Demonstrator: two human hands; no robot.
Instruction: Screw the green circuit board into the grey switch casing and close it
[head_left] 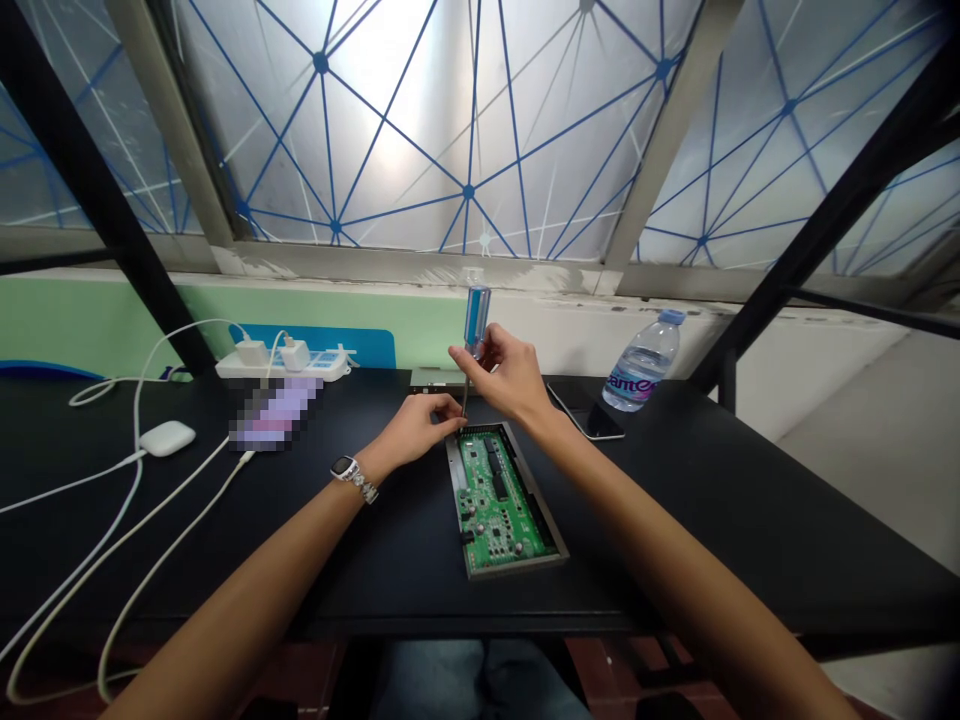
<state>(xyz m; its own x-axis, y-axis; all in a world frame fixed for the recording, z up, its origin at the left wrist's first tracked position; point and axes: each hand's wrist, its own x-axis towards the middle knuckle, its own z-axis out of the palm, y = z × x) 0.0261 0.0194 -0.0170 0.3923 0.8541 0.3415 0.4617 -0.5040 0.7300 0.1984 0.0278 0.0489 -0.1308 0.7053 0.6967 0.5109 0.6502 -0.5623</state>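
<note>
A screwdriver [475, 322] with a clear and blue handle stands almost upright in my right hand [510, 372], its fingers closed round the lower handle. The thin shaft runs down to the far left corner of a green circuit board [495, 500], which lies flat in a shallow metal frame [517, 569]. My left hand [420, 430] is pinched at that same corner, fingertips beside the shaft's lower end. Whatever is between those fingertips is too small to make out. The screwdriver's tip is hidden by them.
Behind my hands lies a flat metal part [439, 378]. A water bottle [642, 362] and a dark phone [589, 410] are at the right. On the left are a power strip [330, 364], a blurred-out phone [277, 412], a white case [167, 438] and several loose white cables.
</note>
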